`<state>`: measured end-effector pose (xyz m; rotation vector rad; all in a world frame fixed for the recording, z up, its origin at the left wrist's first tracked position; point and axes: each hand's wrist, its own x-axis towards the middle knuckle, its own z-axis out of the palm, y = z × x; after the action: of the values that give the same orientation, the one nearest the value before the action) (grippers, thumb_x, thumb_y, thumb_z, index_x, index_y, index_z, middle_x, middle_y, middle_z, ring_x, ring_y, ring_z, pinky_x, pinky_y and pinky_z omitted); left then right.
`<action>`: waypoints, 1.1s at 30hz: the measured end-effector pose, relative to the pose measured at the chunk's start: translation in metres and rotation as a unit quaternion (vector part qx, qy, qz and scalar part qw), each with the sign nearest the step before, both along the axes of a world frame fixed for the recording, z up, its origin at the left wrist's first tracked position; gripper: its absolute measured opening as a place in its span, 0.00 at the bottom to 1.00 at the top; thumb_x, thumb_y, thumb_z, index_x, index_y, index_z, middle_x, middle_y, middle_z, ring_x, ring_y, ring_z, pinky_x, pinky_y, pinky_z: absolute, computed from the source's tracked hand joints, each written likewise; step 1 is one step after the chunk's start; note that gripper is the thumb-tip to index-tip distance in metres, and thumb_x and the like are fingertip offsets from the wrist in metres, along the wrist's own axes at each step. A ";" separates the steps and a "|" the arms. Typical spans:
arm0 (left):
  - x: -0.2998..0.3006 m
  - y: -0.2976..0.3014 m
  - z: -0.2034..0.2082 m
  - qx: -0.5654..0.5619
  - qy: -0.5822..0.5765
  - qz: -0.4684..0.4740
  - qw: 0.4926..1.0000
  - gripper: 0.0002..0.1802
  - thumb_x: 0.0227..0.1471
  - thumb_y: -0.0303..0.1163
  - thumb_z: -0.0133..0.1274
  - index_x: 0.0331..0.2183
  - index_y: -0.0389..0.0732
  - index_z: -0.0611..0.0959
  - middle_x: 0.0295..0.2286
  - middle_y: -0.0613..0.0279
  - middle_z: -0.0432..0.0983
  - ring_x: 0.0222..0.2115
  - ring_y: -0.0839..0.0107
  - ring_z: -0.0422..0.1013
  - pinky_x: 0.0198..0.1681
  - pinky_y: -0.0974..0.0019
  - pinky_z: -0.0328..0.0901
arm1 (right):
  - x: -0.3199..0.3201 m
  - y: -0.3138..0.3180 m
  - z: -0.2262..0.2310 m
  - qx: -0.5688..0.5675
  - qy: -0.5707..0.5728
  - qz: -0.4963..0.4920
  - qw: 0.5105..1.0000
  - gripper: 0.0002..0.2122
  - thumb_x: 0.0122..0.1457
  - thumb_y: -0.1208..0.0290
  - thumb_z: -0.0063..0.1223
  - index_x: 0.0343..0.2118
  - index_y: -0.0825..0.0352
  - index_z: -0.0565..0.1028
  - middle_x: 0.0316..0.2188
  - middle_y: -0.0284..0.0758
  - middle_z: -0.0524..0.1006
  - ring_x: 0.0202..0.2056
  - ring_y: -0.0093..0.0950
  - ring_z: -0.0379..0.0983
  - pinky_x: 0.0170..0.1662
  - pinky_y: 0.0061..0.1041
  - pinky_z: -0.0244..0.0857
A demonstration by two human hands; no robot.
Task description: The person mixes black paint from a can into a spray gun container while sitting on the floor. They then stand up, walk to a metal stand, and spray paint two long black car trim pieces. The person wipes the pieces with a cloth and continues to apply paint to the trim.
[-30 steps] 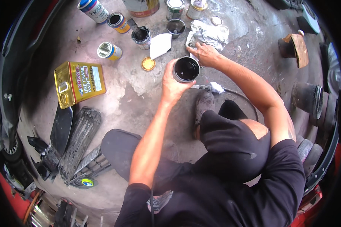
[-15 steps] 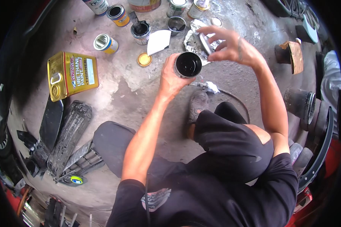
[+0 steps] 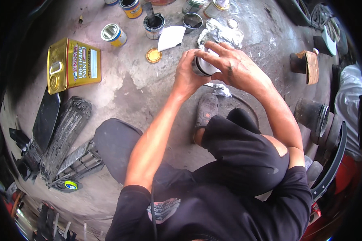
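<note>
Lid-on step appears to be in hand: cup [image 3: 196,68] is held up off the floor [image 3: 120,74], between both hands, in front of the knees and on the near side of the paper [image 3: 171,38] and rag [image 3: 223,34]. Cup is gripped from its left side by the left hand [image 3: 188,74], fingers wrapped round the wall. Lid [image 3: 207,65] is covered from above by the right hand [image 3: 239,67]; its fingers are arched across the lid, slightly apart, thumb toward the near rim; some fingertips are hidden. Whether the rim is seated cannot be told. Next move, as judged: lid to be squared to the rim and pressed evenly all round, cup kept level, since a one-sided push could tip it. Far side of the floor is crowded: black-filled tin [image 3: 154,26], tub [image 3: 192,22] and rag are lined up beyond the hands. Yellow disc [image 3: 153,55] is left lying on the floor, left of the cup. Best set-down room is judged to be the bare floor between gold tin [image 3: 74,66] and left forearm. Near side is tighter: shoe [image 3: 207,110] and hose [image 3: 249,107] are found there. Right of the rag, bare floor is offered as far as the bucket [image 3: 298,62].
</note>
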<state>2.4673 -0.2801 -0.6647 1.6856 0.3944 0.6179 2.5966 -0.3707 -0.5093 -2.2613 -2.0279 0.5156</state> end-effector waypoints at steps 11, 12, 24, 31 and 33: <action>0.004 -0.003 -0.005 0.002 -0.004 0.041 0.999 0.44 0.27 0.30 0.80 0.50 0.38 0.77 0.47 0.53 0.76 0.51 0.52 0.73 0.56 0.53 0.69 | -0.006 -0.002 -0.011 0.033 -0.049 -0.002 0.998 0.34 0.48 0.75 0.70 0.62 0.55 0.74 0.59 0.46 0.73 0.54 0.43 0.76 0.51 0.37 0.77; 0.004 -0.004 -0.004 0.001 -0.007 0.045 0.999 0.45 0.26 0.30 0.80 0.50 0.38 0.77 0.48 0.53 0.76 0.51 0.52 0.73 0.56 0.52 0.69 | -0.006 -0.003 -0.012 0.018 -0.058 -0.007 0.998 0.37 0.47 0.73 0.72 0.64 0.53 0.74 0.61 0.46 0.72 0.56 0.43 0.76 0.52 0.37 0.77; 0.005 -0.009 -0.008 -0.008 -0.008 0.041 0.999 0.48 0.25 0.35 0.82 0.51 0.39 0.78 0.47 0.54 0.76 0.50 0.52 0.73 0.54 0.52 0.69 | 0.000 -0.016 -0.026 0.039 -0.062 0.029 0.997 0.37 0.50 0.69 0.70 0.66 0.54 0.71 0.64 0.46 0.69 0.58 0.43 0.71 0.59 0.40 0.72; 0.004 -0.001 -0.002 -0.021 0.022 0.008 0.999 0.45 0.33 0.30 0.79 0.54 0.39 0.76 0.49 0.56 0.77 0.52 0.60 0.74 0.56 0.58 0.70 | 0.028 -0.027 -0.014 0.286 -0.034 -0.058 0.956 0.50 0.50 0.60 0.73 0.74 0.65 0.54 0.73 0.52 0.54 0.74 0.49 0.50 0.74 0.46 0.51; 0.005 0.001 0.002 -0.022 0.007 0.022 1.000 0.44 0.27 0.29 0.78 0.51 0.40 0.78 0.47 0.54 0.76 0.51 0.53 0.73 0.55 0.53 0.69 | 0.027 -0.033 -0.017 0.379 -0.068 -0.054 0.921 0.52 0.48 0.58 0.74 0.73 0.69 0.54 0.73 0.52 0.54 0.74 0.49 0.49 0.75 0.48 0.48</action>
<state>2.4727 -0.2787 -0.6627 1.6440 0.4523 0.6263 2.6241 -0.4041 -0.5262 -1.9177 -1.7029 -0.3946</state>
